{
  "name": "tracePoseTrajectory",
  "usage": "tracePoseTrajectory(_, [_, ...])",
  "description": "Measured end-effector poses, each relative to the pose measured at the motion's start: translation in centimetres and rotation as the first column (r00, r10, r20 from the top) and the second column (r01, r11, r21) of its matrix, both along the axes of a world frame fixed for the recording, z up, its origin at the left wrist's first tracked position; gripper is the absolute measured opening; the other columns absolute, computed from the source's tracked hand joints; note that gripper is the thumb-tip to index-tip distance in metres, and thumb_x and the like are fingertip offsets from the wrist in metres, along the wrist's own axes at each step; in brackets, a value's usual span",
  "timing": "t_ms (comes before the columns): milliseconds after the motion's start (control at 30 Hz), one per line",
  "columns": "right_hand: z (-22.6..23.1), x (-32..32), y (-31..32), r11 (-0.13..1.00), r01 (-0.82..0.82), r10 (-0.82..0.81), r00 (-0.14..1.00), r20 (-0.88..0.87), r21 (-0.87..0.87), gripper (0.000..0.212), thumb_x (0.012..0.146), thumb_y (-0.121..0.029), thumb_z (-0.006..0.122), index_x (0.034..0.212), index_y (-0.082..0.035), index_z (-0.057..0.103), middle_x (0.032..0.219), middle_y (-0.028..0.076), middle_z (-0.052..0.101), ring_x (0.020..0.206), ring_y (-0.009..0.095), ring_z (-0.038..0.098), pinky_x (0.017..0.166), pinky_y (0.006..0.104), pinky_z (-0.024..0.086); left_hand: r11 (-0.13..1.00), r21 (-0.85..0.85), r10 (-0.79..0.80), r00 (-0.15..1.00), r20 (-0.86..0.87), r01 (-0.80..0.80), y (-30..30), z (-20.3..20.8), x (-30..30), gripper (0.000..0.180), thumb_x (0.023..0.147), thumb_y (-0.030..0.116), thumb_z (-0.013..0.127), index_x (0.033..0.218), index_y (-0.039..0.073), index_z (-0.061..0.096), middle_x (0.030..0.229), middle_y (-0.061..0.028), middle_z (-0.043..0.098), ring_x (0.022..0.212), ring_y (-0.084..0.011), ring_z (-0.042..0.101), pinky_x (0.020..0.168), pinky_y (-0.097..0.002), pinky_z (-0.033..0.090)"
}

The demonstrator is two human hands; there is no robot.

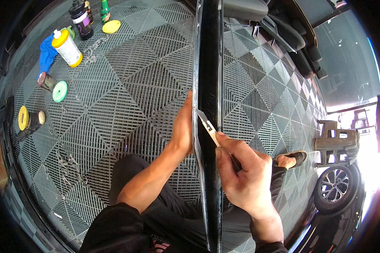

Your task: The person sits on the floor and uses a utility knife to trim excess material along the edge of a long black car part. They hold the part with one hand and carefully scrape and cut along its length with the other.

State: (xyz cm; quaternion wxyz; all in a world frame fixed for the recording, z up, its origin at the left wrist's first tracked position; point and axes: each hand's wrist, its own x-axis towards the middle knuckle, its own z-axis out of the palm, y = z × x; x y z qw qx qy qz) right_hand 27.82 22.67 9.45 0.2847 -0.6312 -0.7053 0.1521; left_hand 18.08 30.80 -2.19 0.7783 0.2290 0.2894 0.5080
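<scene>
A long, dark panel with a pale, narrow rim (209, 63) stands on edge between my legs, running from the top of the view to the bottom. In my right hand (245, 175) is a cutter knife (210, 130), pinched between thumb and fingers. Its blade points up and to the left, with the tip at the panel's left rim. My left hand (183, 126) lies along the panel's left side, fingers stretched upward; part of it is hidden by the rim.
Grey slatted tiles (126, 84) cover the floor. At left are two polishing machines (27, 122), (47, 81), a yellow-white bottle (68, 48), a blue cloth (47, 54) and a dark bottle (81, 23). At right are a stool (337, 141), a car wheel (336, 187) and dark seats (283, 33).
</scene>
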Motion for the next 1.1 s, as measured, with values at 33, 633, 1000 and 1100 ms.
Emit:
tracePoseTrajectory(33, [-0.1, -0.1, -0.1, 1.0, 0.002, -0.002, 1.0, -0.007, -0.008, 0.027, 0.083, 0.002, 0.067, 0.11, -0.001, 0.067, 0.07, 0.013, 0.066, 0.052, 0.021, 0.065, 0.047, 0.0314, 0.049, 1.0, -0.001, 0.004, 1.0, 0.005, -0.004, 0.0, 0.0, -0.1, 0.055, 0.105, 0.05, 0.033, 0.118, 0.004, 0.059, 0.095, -0.0043, 0.063, 0.077, -0.0101, 0.06, 0.067, -0.025, 0.052])
tracePoseTrajectory(633, [0.1, -0.4, -2.3, 0.991, 0.034, -0.033, 0.999, 0.011, -0.127, 0.023, 0.083, 0.008, 0.064, 0.106, 0.007, 0.067, 0.075, 0.016, 0.07, 0.06, 0.013, 0.068, 0.055, 0.0231, 0.051, 0.999, 0.027, 0.03, 0.999, 0.012, -0.03, -0.1, 1.5, 0.2, 0.053, 0.107, 0.046, 0.029, 0.12, 0.004, 0.058, 0.097, -0.0029, 0.064, 0.079, -0.0089, 0.061, 0.069, -0.024, 0.054])
tracePoseTrajectory(1000, [-0.1, -0.3, -3.4, 0.993, 0.004, -0.001, 1.0, 0.029, -0.119, 0.024, 0.082, 0.007, 0.066, 0.106, 0.006, 0.067, 0.071, 0.015, 0.068, 0.056, 0.013, 0.066, 0.052, 0.0234, 0.05, 1.0, -0.022, 0.013, 1.0, -0.006, -0.014, 0.0, 1.0, 0.0, 0.053, 0.107, 0.045, 0.029, 0.122, 0.004, 0.058, 0.098, -0.003, 0.065, 0.08, -0.0086, 0.063, 0.069, -0.0231, 0.055])
tracePoseTrajectory(1100, [0.1, -0.2, -3.8, 0.99, -0.002, 0.002, 1.0, 0.003, -0.138, 0.024, 0.083, 0.006, 0.066, 0.106, 0.006, 0.067, 0.071, 0.014, 0.068, 0.057, 0.012, 0.065, 0.053, 0.0233, 0.049, 1.0, 0.009, 0.026, 0.999, -0.019, -0.026, 0.0, 0.9, -0.3, 0.052, 0.107, 0.045, 0.029, 0.123, 0.004, 0.058, 0.1, -0.0031, 0.065, 0.082, -0.0088, 0.063, 0.071, -0.0233, 0.055])
